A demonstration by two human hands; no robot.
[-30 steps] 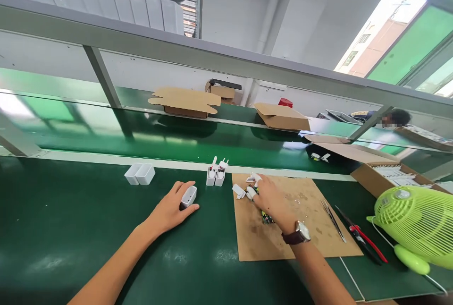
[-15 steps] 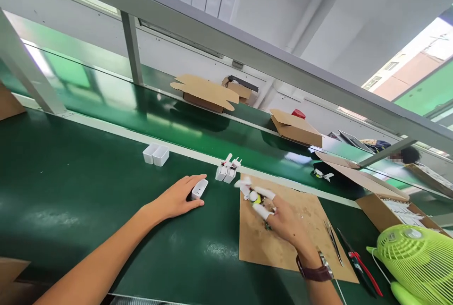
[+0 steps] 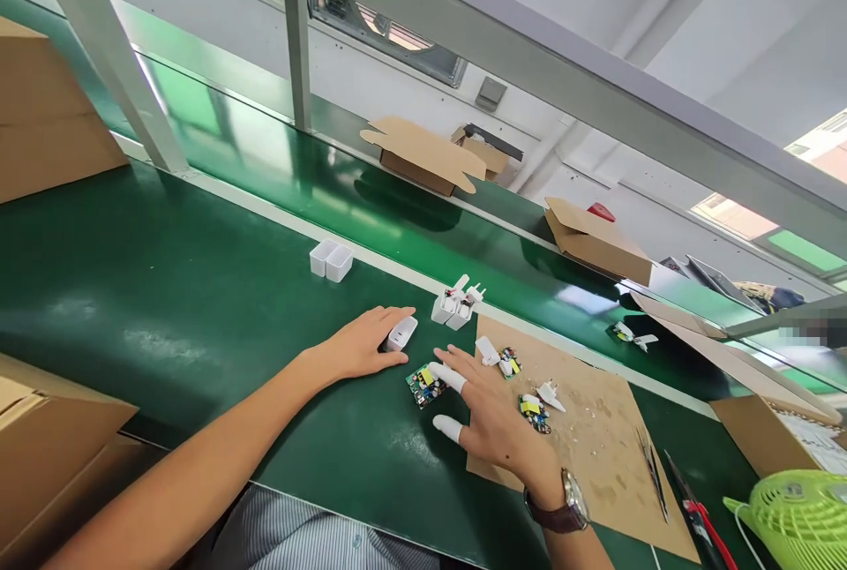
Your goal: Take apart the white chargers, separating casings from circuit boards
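Green circuit board with a yellow block and small mixed components (image 3: 423, 386): on the dark green worktop (image 3: 251, 270), between the two hands, right at the tip of the right hand's (image 3: 499, 427) index finger.

Right hand: thumb and index spread wide, both in white finger covers (image 3: 448, 429), nothing gripped. Index tip overlaps the board's edge; can't tell if it's touching. Thumb is off to the near side, clear of it.

Key relation: board lies just left of the right hand, which is nearer to it than the left. Outline is squarish, no clear long axis, sits a bit skewed.

Left hand (image 3: 357, 345): partly closed, thumb and index around a white rounded plastic housing (image 3: 401, 334). Housing is just beyond the board, slightly left, long axis running near-left to far-right.

Further out: two white housings with parts sticking up (image 3: 453, 310) past the fingers; pair of open white plastic cases (image 3: 332, 261) beyond the left hand. Right side: brown cardboard sheet (image 3: 599, 455) with two more board assemblies, metal tweezers (image 3: 654, 475), then red-and-black pliers (image 3: 700, 517).
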